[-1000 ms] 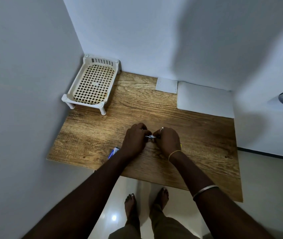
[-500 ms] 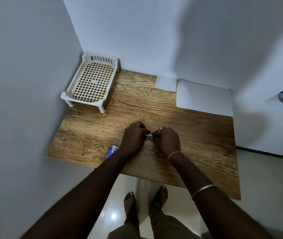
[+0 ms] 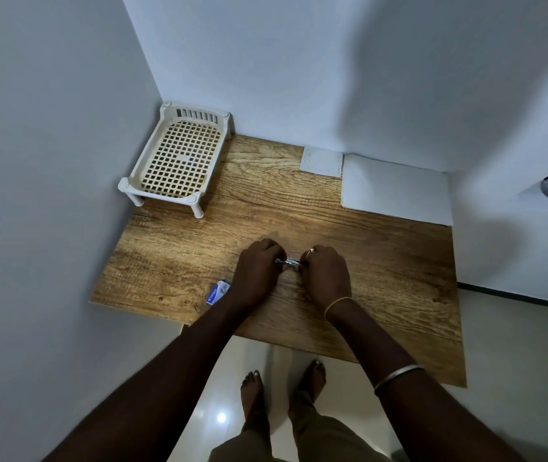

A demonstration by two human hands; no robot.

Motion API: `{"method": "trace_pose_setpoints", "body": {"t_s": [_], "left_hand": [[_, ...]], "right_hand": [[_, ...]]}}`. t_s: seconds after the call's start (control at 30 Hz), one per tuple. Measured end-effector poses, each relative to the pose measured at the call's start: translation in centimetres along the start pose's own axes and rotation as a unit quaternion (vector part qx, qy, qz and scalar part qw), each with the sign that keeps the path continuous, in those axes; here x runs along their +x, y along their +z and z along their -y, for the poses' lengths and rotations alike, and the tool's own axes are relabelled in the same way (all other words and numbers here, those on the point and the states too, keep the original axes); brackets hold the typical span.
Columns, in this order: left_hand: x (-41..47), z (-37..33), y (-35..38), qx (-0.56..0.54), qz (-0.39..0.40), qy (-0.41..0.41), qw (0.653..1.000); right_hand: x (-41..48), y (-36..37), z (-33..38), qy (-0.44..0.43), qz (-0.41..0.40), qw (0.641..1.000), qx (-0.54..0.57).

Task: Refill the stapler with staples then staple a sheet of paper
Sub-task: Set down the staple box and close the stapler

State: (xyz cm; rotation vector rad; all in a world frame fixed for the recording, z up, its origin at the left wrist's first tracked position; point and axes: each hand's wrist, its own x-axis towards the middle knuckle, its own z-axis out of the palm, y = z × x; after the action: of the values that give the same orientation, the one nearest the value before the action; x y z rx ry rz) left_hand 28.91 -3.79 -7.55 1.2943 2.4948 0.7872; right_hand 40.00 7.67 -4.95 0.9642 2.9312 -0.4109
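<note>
Both hands are low over the middle of the wooden counter (image 3: 382, 261), close together. Between them a small metal stapler (image 3: 287, 261) shows only as a short shiny piece; the rest is hidden by the hands. The left hand (image 3: 255, 271) is curled closed on the left end of the stapler, and the right hand (image 3: 327, 276) is curled closed on its right end, with a ring on one of its fingers (image 3: 311, 251). How the stapler is opened cannot be seen.

A small blue and white staple box (image 3: 218, 292) lies flat on the counter just left of the left wrist, near the front edge. The white sheet of paper (image 3: 396, 188) lies flat at the back, well behind the right hand and against the wall, with a smaller white sheet (image 3: 321, 161) just beside it on the left. A cream plastic rack (image 3: 179, 158) on short legs stands in the back left corner, far from the hands.
</note>
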Motion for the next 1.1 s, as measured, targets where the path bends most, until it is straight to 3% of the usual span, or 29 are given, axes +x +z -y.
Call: {"method": "trace_pose_setpoints", "body": {"t_s": [0.2,0.47,0.67,0.9,1.1], "left_hand": [[-0.1,-0.1,0.1,0.032,-0.010,0.026,0.999],[0.6,-0.7,0.3,0.064,0.020,-0.004,0.998],[1.3,-1.1,0.6,0.001,0.023,-0.061,0.998],[2.4,-0.8,0.7,0.014,0.093,-0.075,0.993],[2.2,-0.5,0.4,0.007,0.081,-0.064,0.995]], "right_hand": [[0.2,-0.3,0.5,0.011,0.012,1.000,-0.007],[0.7,-0.4,0.7,0.036,0.008,0.999,0.035],[0.9,0.1,0.3,0.045,0.014,0.995,0.085],[2.7,-0.8,-0.2,0.116,0.121,0.974,0.151],[3.5,-1.1,-0.8,0.153,0.171,0.950,0.209]]}}
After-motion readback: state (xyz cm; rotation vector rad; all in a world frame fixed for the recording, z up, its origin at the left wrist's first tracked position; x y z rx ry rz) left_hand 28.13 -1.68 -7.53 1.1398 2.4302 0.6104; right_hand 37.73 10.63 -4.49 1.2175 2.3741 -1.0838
